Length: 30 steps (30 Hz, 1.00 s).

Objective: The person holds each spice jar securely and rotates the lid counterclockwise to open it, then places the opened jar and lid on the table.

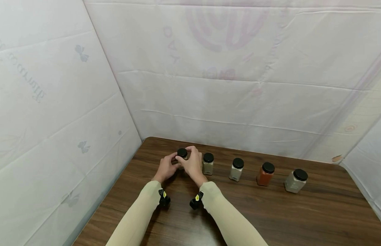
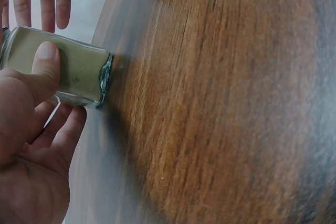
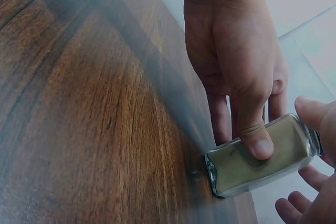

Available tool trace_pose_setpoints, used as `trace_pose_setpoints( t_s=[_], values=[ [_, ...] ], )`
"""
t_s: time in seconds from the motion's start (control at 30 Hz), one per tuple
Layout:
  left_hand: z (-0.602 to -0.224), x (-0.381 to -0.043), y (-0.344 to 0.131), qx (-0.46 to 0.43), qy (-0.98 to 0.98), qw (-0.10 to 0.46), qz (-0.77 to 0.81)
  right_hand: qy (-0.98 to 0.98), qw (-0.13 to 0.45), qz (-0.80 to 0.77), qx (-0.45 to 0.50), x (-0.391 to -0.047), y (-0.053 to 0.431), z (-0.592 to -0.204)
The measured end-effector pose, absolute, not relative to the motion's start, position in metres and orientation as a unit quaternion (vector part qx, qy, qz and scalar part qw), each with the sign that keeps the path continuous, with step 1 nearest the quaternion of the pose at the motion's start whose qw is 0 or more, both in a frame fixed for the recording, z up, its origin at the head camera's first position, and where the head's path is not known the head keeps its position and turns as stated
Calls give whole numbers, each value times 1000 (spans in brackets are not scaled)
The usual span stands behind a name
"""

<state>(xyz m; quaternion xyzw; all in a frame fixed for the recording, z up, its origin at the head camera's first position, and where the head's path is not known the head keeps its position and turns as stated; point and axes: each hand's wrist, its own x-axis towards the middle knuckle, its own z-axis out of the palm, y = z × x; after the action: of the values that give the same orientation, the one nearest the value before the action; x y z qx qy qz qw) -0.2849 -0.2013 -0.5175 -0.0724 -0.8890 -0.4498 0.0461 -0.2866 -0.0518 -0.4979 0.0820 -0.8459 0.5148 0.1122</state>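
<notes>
From my remote station I have the left hand (image 1: 166, 168) grasping the glass body of a jar of olive-tan powder (image 2: 79, 77), thumb laid flat along one face, fingers on the other side. The right hand (image 1: 191, 164) is at the top of the same jar, thumb and fingers pinching around its black lid (image 1: 182, 153). The jar is toward the far left of the wooden table (image 1: 270, 215), roughly upright between both hands; they hide its base on my head view, so I can't tell whether it touches the wood.

Just right of the right hand I see a greenish-tan jar (image 1: 207, 168), standing upright. Farther right, spaced apart, come an off-white jar (image 1: 235, 174), an orange-red jar (image 1: 264, 177) and a pale grey jar (image 1: 294, 183). All four wear black lids, and their row slants slightly nearer toward the right.

Nearer me, two pale sleeves (image 1: 230, 215) reach in from the near edge, with a small black wrist camera (image 1: 164, 198) at each cuff. Beyond the tabletop, a white left sheet (image 1: 49, 119) and a printed far sheet (image 1: 224, 68) hang as walls, the latter with faded pinkish markings.
</notes>
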Motion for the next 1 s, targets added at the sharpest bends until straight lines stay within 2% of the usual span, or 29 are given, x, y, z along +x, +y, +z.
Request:
trace_pose_setpoints(
  t_s=[0.6, 1.0],
  values=[
    [-518, -285, -201, -75, -890, 45, -448, -851, 82, 503, 126, -288, -48, -500],
    [-518, -284, -201, -81, -896, 63, -431, -835, 114, 530, 97, -284, -51, -499]
  ],
)
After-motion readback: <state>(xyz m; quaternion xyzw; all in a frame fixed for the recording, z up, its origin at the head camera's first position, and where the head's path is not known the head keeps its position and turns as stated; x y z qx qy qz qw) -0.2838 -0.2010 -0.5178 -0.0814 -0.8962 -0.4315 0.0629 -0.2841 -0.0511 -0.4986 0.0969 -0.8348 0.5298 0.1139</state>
